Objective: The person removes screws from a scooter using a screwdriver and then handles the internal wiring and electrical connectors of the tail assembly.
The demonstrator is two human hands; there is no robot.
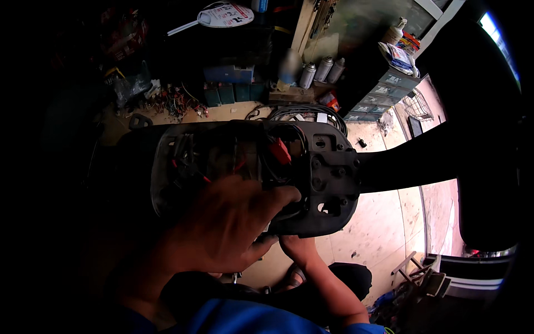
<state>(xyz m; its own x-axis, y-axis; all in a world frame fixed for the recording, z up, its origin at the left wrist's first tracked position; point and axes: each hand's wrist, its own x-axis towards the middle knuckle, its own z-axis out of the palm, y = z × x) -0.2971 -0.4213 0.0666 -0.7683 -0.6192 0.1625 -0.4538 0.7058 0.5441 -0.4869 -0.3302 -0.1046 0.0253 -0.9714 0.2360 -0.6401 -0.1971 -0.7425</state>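
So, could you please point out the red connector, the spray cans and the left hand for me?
red connector [281, 150], head view, middle of its red body.
spray cans [324, 69], head view, body of the middle can.
left hand [225, 225], head view, back of the hand.

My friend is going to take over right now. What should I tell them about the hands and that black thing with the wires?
Left hand: spread over the open black housing, fingertips at its inner wiring.
Right hand: under the housing's lower edge, propping it; its grip is hidden.
Things: the housing is held up above the floor; red connector and red and black wires lie exposed inside.
Done: the inside is open.
Left: wires look loose; whether any are joined cannot be told.
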